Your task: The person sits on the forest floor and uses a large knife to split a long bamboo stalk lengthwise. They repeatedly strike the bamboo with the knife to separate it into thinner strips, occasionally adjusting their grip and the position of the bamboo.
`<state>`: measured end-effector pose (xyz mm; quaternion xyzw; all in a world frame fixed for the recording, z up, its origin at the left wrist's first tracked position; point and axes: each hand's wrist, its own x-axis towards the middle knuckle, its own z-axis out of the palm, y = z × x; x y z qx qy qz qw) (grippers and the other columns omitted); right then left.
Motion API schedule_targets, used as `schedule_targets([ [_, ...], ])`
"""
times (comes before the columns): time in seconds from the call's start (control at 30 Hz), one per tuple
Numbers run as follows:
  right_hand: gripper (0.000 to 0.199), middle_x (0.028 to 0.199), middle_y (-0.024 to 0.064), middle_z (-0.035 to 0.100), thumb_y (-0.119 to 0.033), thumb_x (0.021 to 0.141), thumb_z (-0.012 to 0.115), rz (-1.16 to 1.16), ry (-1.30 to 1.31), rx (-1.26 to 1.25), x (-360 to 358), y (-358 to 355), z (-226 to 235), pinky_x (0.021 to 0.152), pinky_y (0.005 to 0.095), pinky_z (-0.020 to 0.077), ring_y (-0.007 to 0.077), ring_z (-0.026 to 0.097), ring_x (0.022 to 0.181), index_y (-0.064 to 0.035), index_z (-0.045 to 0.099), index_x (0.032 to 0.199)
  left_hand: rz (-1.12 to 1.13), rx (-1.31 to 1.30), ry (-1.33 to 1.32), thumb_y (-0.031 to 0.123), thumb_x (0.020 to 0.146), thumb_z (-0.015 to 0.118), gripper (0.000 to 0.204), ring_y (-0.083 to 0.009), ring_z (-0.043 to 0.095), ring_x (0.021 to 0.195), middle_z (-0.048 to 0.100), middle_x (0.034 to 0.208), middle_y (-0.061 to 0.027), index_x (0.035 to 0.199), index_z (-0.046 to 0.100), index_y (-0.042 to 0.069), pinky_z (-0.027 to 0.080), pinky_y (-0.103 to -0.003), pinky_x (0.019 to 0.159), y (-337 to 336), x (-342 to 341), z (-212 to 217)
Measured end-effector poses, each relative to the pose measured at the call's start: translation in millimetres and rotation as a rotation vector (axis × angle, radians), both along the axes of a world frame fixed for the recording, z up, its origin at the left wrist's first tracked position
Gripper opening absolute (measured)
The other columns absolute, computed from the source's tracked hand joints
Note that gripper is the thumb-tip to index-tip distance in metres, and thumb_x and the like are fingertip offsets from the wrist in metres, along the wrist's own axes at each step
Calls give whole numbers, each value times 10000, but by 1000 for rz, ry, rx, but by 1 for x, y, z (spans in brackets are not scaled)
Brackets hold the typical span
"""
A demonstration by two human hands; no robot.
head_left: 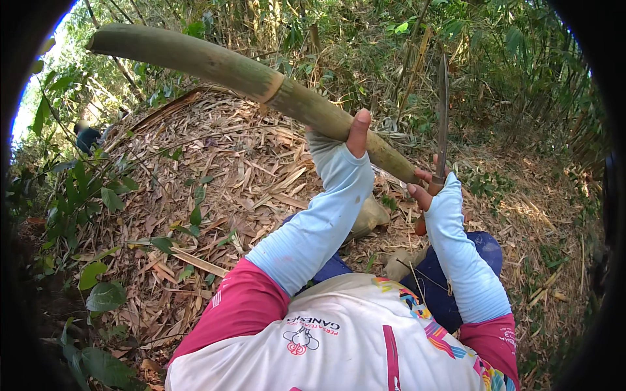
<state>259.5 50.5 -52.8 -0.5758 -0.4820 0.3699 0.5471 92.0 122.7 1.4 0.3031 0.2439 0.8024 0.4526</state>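
The left hand (355,133) is clenching its grip around a thick green bamboo pole (248,78) slanting from upper left to centre; the right hand (427,189) is grasping a long dark-bladed knife (443,111) upright at centre right.

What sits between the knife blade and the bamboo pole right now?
Nothing visible. The right hand holds the knife upright just beside the bamboo pole, which the left hand grips; only open air separates them.

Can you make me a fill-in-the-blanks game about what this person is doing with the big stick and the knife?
1. The left hand grips a thick green ____ pole.
2. The right hand holds a long ____ pointing upward.
3. The ground is covered with dry ____.
4. Both forearms wear pale ____ sleeves.

Missing words: bamboo; knife; leaves; blue
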Motion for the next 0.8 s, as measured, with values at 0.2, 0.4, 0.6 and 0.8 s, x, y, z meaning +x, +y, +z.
schedule_targets([
  [0.2,909,1332,209,587,-82,782,830,3,51,101,4,5,-11,906,348,528,243,630,1101,-22,259,1486,21,-60,-45,135,763,874,534,-124,573,782,599,919,-15,1135,493,90,488,-287,766,-4,4,3],
  [0.4,945,1324,192,596,-92,744,855,-14,-84,-33,4,-1,3,892,343,534,246,636,1085,-7,272,1484,13,-66,-23,160,780,864,479,-118,576,753,610,883,-16,1089,508,77,489,-279,725,-5,8,-1],
  [0.6,965,1278,201,615,-70,729,853,31,13,2,4,3,-12,920,358,526,241,636,1084,23,261,1485,-27,-7,16,160,781,862,476,-117,575,752,611,885,-16,1086,508,76,488,-275,722,-4,17,-2],
  [0.8,981,1218,193,640,-11,706,850,71,32,-29,5,4,-16,925,352,528,229,647,1058,23,258,1487,-4,-2,61,160,783,861,472,-116,574,751,611,888,-16,1084,507,75,486,-272,719,-4,9,-7],
])
